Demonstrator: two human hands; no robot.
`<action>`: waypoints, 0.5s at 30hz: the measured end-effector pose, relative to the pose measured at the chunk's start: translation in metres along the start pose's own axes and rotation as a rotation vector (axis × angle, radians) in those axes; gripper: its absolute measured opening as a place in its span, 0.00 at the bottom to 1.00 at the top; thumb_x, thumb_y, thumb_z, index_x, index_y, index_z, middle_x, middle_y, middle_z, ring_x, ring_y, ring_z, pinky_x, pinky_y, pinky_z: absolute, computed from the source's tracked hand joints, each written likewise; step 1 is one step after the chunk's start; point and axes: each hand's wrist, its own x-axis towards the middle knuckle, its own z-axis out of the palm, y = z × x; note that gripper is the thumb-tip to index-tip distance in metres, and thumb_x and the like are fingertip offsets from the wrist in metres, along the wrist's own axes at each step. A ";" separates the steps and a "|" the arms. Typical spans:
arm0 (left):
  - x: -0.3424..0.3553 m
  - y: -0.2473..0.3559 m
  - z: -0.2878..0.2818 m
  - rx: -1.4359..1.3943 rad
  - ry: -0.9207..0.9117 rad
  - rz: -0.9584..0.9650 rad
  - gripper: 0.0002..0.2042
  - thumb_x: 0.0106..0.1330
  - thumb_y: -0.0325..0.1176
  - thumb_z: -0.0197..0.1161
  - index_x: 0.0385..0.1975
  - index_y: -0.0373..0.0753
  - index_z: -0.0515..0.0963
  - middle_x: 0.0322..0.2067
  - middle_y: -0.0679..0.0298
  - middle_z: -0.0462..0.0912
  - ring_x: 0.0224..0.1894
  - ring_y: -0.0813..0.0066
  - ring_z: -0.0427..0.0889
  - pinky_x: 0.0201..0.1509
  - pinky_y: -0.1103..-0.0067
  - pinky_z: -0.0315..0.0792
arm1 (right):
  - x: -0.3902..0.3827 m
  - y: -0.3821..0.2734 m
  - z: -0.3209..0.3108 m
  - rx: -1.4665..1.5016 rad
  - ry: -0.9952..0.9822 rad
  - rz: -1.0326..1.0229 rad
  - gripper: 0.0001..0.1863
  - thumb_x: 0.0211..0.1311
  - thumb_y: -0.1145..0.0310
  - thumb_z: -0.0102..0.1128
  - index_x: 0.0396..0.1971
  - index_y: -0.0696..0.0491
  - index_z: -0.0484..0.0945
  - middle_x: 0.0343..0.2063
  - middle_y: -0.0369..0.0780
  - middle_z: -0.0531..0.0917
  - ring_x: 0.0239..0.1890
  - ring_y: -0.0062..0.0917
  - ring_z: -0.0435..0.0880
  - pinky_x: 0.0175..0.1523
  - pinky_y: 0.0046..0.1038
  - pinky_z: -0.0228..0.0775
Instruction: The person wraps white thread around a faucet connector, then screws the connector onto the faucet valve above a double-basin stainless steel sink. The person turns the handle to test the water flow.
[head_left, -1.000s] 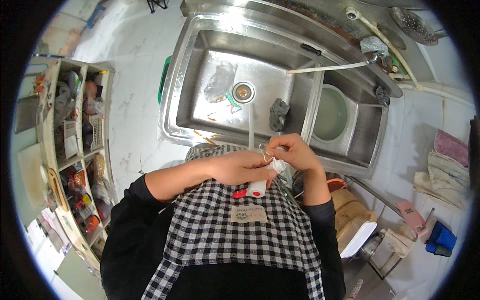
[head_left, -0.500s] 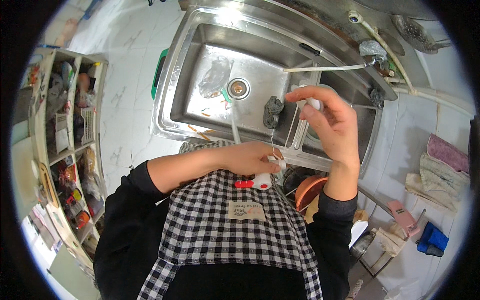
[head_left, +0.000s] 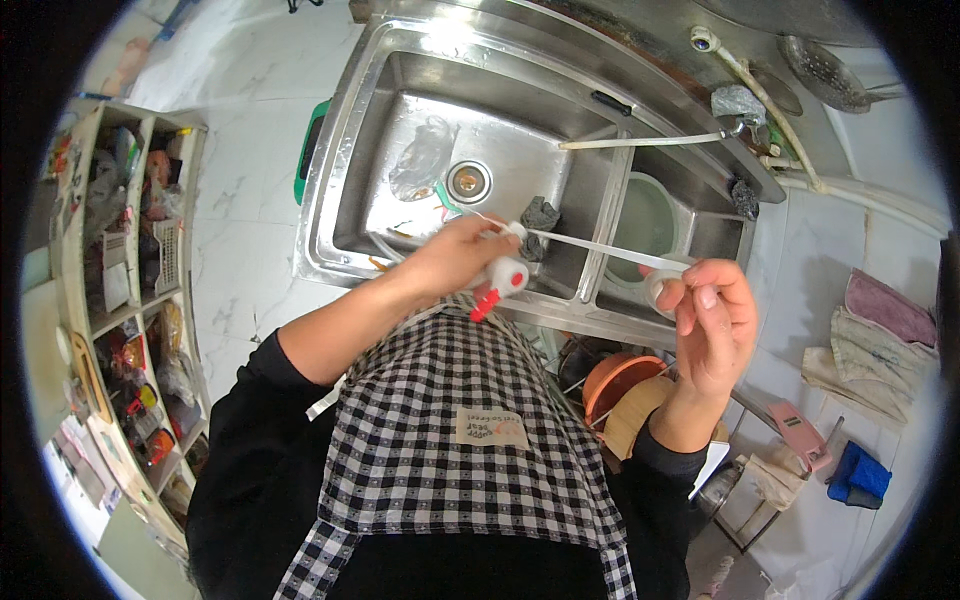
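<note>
My left hand [head_left: 450, 258] is closed round the neck of a white trigger sprayer head [head_left: 506, 275] with red parts, over the near edge of the sink. From the white collar at its neck, a narrow strip of white tape [head_left: 600, 247] runs taut to the right. Its other end reaches a small roll of white tape [head_left: 660, 288], which my right hand [head_left: 718, 315] grips in its fingers above the front of the right basin. A pale tube [head_left: 382, 246] shows behind my left wrist. Close beyond the sprayer lies a dark grey scouring pad [head_left: 541, 216], partly covered by the strip.
The steel sink [head_left: 345, 130] has two basins. A clear plastic bag [head_left: 420, 160] lies by the drain [head_left: 468, 182]; a pale bowl [head_left: 643, 215] stands in the right basin. A white spout [head_left: 650, 141] reaches across. Below are an orange bowl [head_left: 612, 385] and shelves [head_left: 145, 210] at left.
My left hand has lifted the sprayer head away from the apron toward the sink. My right hand has moved right and nearer to me, and the tape now stretches straight between the hands.
</note>
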 end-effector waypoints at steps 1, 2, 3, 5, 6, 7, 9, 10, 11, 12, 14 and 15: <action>-0.001 0.003 -0.001 -0.055 0.039 0.030 0.17 0.73 0.40 0.59 0.53 0.36 0.76 0.38 0.64 0.82 0.37 0.82 0.79 0.39 0.83 0.73 | -0.003 0.003 -0.003 -0.026 0.010 0.016 0.10 0.69 0.70 0.54 0.42 0.60 0.78 0.29 0.42 0.84 0.24 0.14 0.74 0.28 0.14 0.60; -0.001 0.008 -0.003 -0.066 0.047 0.074 0.16 0.73 0.40 0.59 0.53 0.36 0.76 0.36 0.65 0.81 0.36 0.83 0.79 0.38 0.83 0.73 | -0.007 0.006 -0.006 -0.033 0.020 0.027 0.10 0.69 0.70 0.54 0.43 0.61 0.78 0.28 0.42 0.84 0.24 0.14 0.74 0.28 0.14 0.60; -0.003 0.013 -0.005 -0.078 0.056 0.103 0.16 0.73 0.40 0.58 0.52 0.35 0.76 0.35 0.65 0.81 0.35 0.83 0.79 0.37 0.84 0.72 | -0.010 0.009 -0.008 -0.015 0.017 0.010 0.11 0.68 0.71 0.55 0.44 0.61 0.78 0.27 0.40 0.83 0.24 0.14 0.74 0.29 0.14 0.61; -0.007 0.021 -0.007 -0.144 0.080 0.136 0.15 0.73 0.40 0.57 0.50 0.34 0.76 0.33 0.66 0.81 0.32 0.84 0.78 0.33 0.84 0.71 | -0.017 0.014 -0.011 -0.057 0.044 0.029 0.13 0.67 0.72 0.56 0.47 0.63 0.77 0.26 0.37 0.81 0.24 0.14 0.74 0.30 0.15 0.62; -0.009 0.025 -0.007 -0.198 0.093 0.142 0.15 0.73 0.40 0.57 0.48 0.34 0.76 0.31 0.67 0.81 0.30 0.84 0.78 0.31 0.84 0.71 | -0.020 0.018 -0.011 -0.045 0.062 0.031 0.14 0.67 0.73 0.56 0.49 0.63 0.77 0.25 0.36 0.80 0.23 0.14 0.74 0.31 0.15 0.62; -0.011 0.028 -0.007 -0.255 0.089 0.173 0.15 0.73 0.41 0.57 0.47 0.33 0.76 0.30 0.67 0.80 0.29 0.83 0.77 0.30 0.84 0.70 | -0.023 0.021 -0.012 -0.050 0.083 0.062 0.14 0.67 0.74 0.56 0.50 0.64 0.77 0.25 0.35 0.80 0.23 0.14 0.74 0.32 0.16 0.63; -0.013 0.036 -0.010 -0.311 0.037 0.209 0.14 0.73 0.38 0.54 0.46 0.33 0.73 0.23 0.62 0.77 0.20 0.79 0.73 0.23 0.82 0.65 | -0.028 0.028 -0.015 -0.108 0.070 0.092 0.16 0.66 0.74 0.60 0.52 0.62 0.78 0.25 0.32 0.81 0.26 0.12 0.75 0.43 0.16 0.68; -0.015 0.039 -0.013 -0.349 -0.019 0.223 0.13 0.72 0.38 0.53 0.46 0.34 0.72 0.21 0.61 0.76 0.18 0.78 0.71 0.22 0.81 0.64 | -0.030 0.033 -0.016 -0.233 0.090 0.111 0.15 0.65 0.75 0.62 0.51 0.61 0.80 0.26 0.32 0.82 0.27 0.12 0.76 0.44 0.16 0.68; -0.018 0.042 -0.016 -0.377 -0.050 0.215 0.13 0.72 0.37 0.52 0.46 0.34 0.71 0.19 0.59 0.75 0.17 0.77 0.70 0.22 0.81 0.63 | -0.031 0.039 -0.015 -0.347 0.107 0.105 0.14 0.63 0.76 0.64 0.49 0.60 0.81 0.27 0.32 0.83 0.28 0.11 0.77 0.44 0.15 0.67; -0.021 0.043 -0.015 -0.421 -0.057 0.243 0.13 0.71 0.36 0.51 0.48 0.34 0.68 0.17 0.58 0.72 0.15 0.76 0.67 0.21 0.80 0.60 | -0.034 0.045 -0.015 -0.403 0.140 0.137 0.10 0.61 0.77 0.67 0.42 0.59 0.85 0.28 0.33 0.85 0.29 0.12 0.78 0.41 0.15 0.67; -0.025 0.046 -0.014 -0.415 -0.084 0.235 0.12 0.72 0.36 0.51 0.47 0.35 0.68 0.17 0.58 0.72 0.16 0.76 0.67 0.23 0.80 0.59 | -0.036 0.055 -0.018 -0.540 0.088 0.119 0.08 0.61 0.77 0.68 0.40 0.60 0.85 0.26 0.33 0.85 0.29 0.12 0.78 0.38 0.16 0.68; -0.026 0.047 -0.014 -0.409 -0.098 0.223 0.12 0.72 0.36 0.50 0.48 0.35 0.68 0.17 0.59 0.72 0.16 0.76 0.67 0.23 0.80 0.59 | -0.038 0.060 -0.020 -0.609 0.063 0.105 0.07 0.61 0.77 0.69 0.38 0.60 0.86 0.26 0.33 0.85 0.29 0.12 0.78 0.37 0.16 0.69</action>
